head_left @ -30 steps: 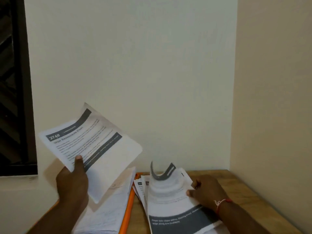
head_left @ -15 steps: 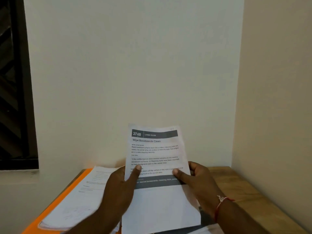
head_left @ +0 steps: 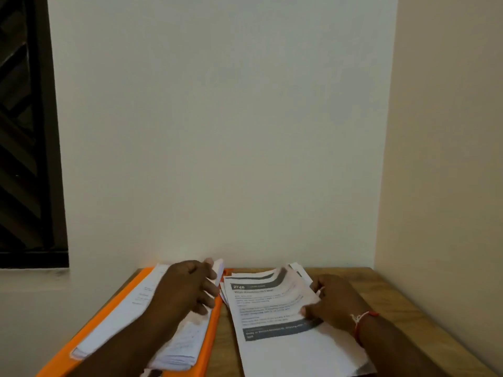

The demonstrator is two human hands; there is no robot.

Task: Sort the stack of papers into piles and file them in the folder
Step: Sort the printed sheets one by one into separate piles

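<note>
Filling the far left edge, a dark window (head_left: 24, 131) is sitting well apart from the work. Below it, one orange folder (head_left: 210, 338) is lying on the left part of the desk (head_left: 394, 308), its near end being cut off by the bottom of the view. The first of two paper piles, the left pile (head_left: 130, 317), is resting on the folder, leaving orange strips showing on both sides. The left hand (head_left: 187, 287) is reaching over this pile with fingers loosely spread, holding nothing; whether it is touching the paper is hard to tell.

A narrow strip of bare wood is separating the folder from the right pile (head_left: 294, 355), which is lying directly on the desk and fanning out at its far end. Its top sheet (head_left: 269, 303) is showing "2748" in a dark header; the smaller print is blurring. The right hand (head_left: 334, 303) is pinching this sheet's right edge, thumb on top, the other fingers being partly hidden. One red thread (head_left: 362, 319) is circling that wrist. Rightward, open desk is running to the side wall (head_left: 449, 159).
</note>
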